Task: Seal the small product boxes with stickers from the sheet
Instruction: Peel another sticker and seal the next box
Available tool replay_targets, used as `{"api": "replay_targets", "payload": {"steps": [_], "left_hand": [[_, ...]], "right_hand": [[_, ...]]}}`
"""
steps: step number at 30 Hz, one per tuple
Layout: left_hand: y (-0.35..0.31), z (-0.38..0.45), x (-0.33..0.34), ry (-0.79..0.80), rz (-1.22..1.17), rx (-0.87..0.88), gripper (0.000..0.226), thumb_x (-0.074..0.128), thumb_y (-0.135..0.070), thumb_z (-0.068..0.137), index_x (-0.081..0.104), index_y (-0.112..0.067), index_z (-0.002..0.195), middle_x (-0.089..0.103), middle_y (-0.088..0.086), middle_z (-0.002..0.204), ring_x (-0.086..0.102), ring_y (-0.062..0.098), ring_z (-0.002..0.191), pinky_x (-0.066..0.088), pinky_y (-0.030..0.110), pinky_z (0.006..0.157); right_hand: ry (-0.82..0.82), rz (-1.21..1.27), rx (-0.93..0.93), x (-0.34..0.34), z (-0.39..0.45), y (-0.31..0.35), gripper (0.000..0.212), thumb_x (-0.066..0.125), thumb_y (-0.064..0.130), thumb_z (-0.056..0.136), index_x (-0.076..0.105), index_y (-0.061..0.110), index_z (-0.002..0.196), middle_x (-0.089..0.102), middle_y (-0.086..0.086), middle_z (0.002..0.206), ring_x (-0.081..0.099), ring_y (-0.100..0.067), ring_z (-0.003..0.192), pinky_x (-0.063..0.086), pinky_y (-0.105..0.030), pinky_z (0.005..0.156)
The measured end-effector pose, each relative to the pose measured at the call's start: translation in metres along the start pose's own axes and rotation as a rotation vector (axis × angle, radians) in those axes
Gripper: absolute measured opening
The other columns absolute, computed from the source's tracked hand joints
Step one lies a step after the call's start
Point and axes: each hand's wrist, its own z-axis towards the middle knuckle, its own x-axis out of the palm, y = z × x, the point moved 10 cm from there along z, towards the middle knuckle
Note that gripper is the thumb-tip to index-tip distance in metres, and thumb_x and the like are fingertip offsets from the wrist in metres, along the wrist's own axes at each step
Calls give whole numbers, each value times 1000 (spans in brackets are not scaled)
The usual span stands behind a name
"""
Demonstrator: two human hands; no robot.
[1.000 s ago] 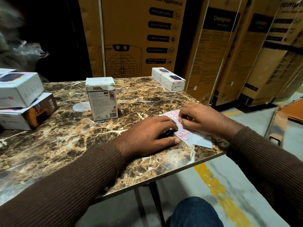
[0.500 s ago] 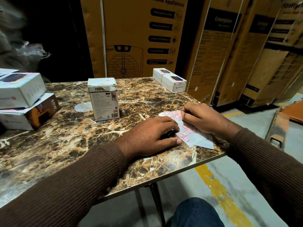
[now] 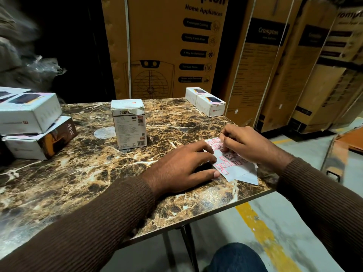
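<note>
Brown-gold marbled table (image 3: 78,173), white sticker sheet (image 3: 233,171) with red-outlined rectangles.

**Fingers working the sticker sheet at the table's right edge**

Right of centre in the frame, the left hand (image 3: 182,167) is lying flat, fingers spread, pressing down the sticker sheet (image 3: 233,163) on the marbled table (image 3: 78,173). The right hand (image 3: 241,144) is curling its fingertips onto the sheet's upper rows of red-outlined stickers; whether one is pinched, it is too small to tell. An upright white box (image 3: 129,124) is standing at centre. Two stacked boxes (image 3: 31,122) are sitting at the left edge, a pair of white boxes (image 3: 206,102) at the table's far corner. Tall cartons (image 3: 167,46) are filling the top.
</note>
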Motion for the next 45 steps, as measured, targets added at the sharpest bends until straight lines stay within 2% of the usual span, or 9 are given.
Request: {"api": "replay_targets", "payload": {"steps": [4, 9, 14, 18, 21, 24, 32, 39, 45], "left_hand": [[0, -3, -6, -45, -71, -5, 50, 54, -56, 105, 60, -22, 140, 63, -7, 130, 57, 4, 114, 53, 34, 97], [5, -8, -25, -173, -133, -9, 42, 56, -51, 106, 65, -19, 132, 64, -9, 124, 59, 3, 111, 55, 36, 95], [24, -27, -87, -445, -54, -21, 30, 63, -37, 103, 71, -15, 121, 66, -3, 117, 61, 9, 106, 59, 36, 88], [60, -61, -157, -619, 72, -94, 27, 72, -36, 99, 72, -18, 120, 64, -4, 120, 60, 12, 113, 56, 38, 94], [106, -80, -185, -550, 88, -175, 45, 76, -52, 91, 70, -24, 127, 61, -6, 130, 56, 14, 126, 52, 44, 103], [141, -90, -186, -442, 75, -246, 63, 75, -66, 83, 66, -30, 134, 58, -10, 140, 52, 11, 135, 48, 49, 110], [151, -99, -170, -570, 18, -272, 34, 70, -44, 93, 74, -25, 121, 66, -5, 123, 61, 15, 120, 52, 49, 100], [152, -100, -166, -597, 40, -308, 27, 68, -41, 96, 73, -27, 119, 64, -9, 121, 57, 13, 118, 52, 46, 98], [153, -100, -165, -602, 25, -311, 26, 68, -40, 97, 71, -27, 119, 62, -9, 123, 55, 13, 120, 51, 45, 98]], "right_hand": [[19, -16, -4, -3, 0, 6, 14, 48, 34, 105, 58, 33, 96, 75, 11, 84, 70, -3, 77, 60, -40, 73], [-16, -66, -46, -8, 2, 20, 15, 46, 37, 102, 59, 32, 96, 66, 8, 88, 62, -13, 81, 55, -47, 72], [-218, 23, -192, -22, 8, 61, 15, 53, 33, 104, 62, 25, 94, 61, 9, 92, 55, -5, 84, 40, -29, 65], [-391, 168, -306, -24, 20, 110, 13, 56, 23, 107, 65, 18, 99, 67, 2, 92, 62, -16, 86, 50, -34, 66], [-478, 236, -385, -24, 35, 153, 11, 54, 19, 107, 64, 16, 102, 66, 4, 90, 61, -11, 81, 46, -25, 63], [-521, 198, -448, -18, 53, 191, 11, 53, 21, 106, 63, 16, 104, 63, 5, 89, 59, -13, 78, 45, -26, 60], [-560, -34, -503, 17, 70, 222, 14, 50, 29, 106, 59, 18, 108, 60, 6, 96, 53, -11, 85, 40, -26, 65], [-610, -145, -523, 21, 67, 228, 17, 51, 28, 106, 61, 15, 108, 62, 1, 97, 53, -14, 87, 43, -28, 68], [-667, -228, -536, 19, 62, 233, 13, 58, 23, 104, 63, 12, 107, 64, -1, 94, 52, -13, 83, 34, -22, 68]]}}
